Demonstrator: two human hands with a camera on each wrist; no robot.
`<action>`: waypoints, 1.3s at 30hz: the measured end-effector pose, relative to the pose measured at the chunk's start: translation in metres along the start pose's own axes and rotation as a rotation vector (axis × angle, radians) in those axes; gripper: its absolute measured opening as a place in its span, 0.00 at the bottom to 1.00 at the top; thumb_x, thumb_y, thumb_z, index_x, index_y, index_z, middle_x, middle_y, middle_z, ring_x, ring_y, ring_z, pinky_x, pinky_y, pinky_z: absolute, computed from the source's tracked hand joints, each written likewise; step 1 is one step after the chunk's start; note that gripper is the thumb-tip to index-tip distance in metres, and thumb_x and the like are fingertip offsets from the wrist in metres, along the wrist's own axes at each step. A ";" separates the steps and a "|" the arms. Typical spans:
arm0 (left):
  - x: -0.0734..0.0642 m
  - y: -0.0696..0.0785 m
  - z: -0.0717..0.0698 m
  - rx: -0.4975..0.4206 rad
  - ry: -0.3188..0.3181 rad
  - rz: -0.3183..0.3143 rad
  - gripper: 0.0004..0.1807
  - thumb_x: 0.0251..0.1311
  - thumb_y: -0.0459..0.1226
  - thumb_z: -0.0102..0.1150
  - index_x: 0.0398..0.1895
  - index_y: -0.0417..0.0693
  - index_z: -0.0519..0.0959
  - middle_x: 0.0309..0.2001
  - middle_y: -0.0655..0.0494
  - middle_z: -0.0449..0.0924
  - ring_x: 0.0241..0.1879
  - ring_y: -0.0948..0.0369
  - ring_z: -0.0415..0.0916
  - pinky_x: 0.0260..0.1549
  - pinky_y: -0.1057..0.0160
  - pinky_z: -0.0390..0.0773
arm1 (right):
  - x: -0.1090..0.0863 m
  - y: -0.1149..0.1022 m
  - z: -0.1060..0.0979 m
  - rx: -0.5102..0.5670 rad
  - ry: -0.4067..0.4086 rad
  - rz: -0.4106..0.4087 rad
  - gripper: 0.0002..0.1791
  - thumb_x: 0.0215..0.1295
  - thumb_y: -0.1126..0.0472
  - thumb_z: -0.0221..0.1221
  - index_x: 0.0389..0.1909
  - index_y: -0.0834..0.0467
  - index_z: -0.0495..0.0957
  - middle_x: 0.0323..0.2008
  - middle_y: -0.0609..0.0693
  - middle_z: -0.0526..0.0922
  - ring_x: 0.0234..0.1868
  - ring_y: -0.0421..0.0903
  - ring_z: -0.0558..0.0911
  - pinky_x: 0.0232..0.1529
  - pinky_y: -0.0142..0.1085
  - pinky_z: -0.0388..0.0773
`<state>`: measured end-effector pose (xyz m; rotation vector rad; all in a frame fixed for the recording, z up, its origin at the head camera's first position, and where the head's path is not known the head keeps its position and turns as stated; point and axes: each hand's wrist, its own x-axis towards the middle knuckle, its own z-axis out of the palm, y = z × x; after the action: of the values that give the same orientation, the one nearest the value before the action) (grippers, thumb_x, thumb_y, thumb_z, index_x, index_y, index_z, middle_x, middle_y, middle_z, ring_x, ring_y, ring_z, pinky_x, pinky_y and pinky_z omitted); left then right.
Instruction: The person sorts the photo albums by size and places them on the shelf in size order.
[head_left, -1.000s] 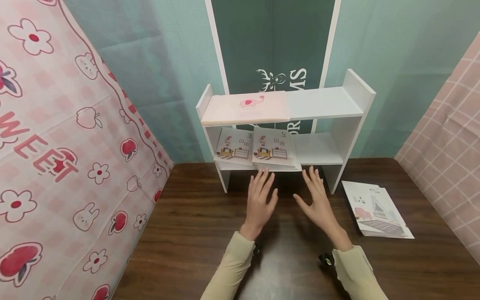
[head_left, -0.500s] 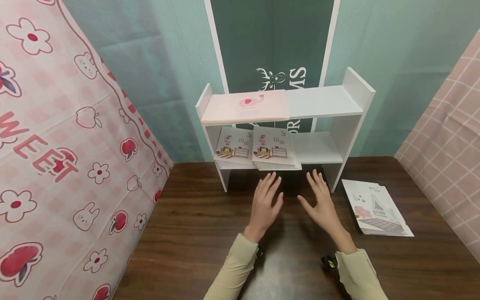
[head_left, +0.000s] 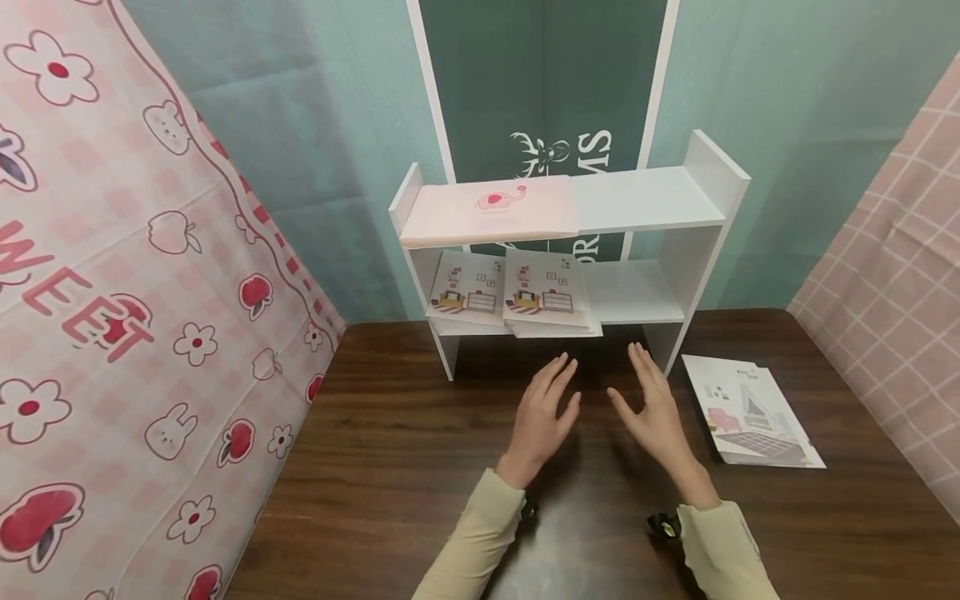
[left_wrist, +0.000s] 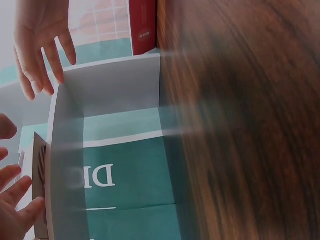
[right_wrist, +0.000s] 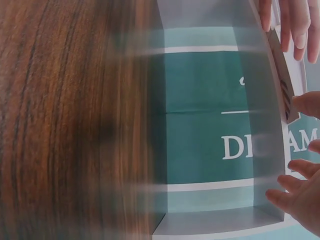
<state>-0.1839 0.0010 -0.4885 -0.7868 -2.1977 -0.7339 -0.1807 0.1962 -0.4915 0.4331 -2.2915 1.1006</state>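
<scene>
My left hand hovers over the table in front of the white two-tier shelf, fingers extended and holding nothing. To its right, the right hand faces it across a gap, likewise extended and free of any object. Two piles of white booklets with room drawings, a left pile and a right pile, lie side by side on the lower tier. The right pile juts slightly over the front edge. On the upper tier's left half rests a flat pink item with an elephant print.
White booklets with a building drawing lie on the brown wooden table, right of the shelf. In the left wrist view a red side shows beyond the shelf. Printed cloths hang left, right and behind.
Both hands have drawn back from the shelf's front edge and drifted slightly to the right. The booklets and shelf stay as they were.
</scene>
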 end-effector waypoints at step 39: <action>-0.017 0.031 0.029 -0.102 -0.345 -0.214 0.29 0.65 0.47 0.51 0.68 0.52 0.61 0.64 0.53 0.66 0.60 0.60 0.67 0.52 0.62 0.74 | -0.020 0.029 -0.024 -0.082 0.005 0.141 0.34 0.53 0.68 0.64 0.60 0.72 0.64 0.61 0.75 0.60 0.59 0.74 0.61 0.52 0.67 0.59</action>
<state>-0.1636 0.0360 -0.5100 -0.7827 -2.6025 -0.8735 -0.1714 0.2341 -0.5084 0.2402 -2.3830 1.0685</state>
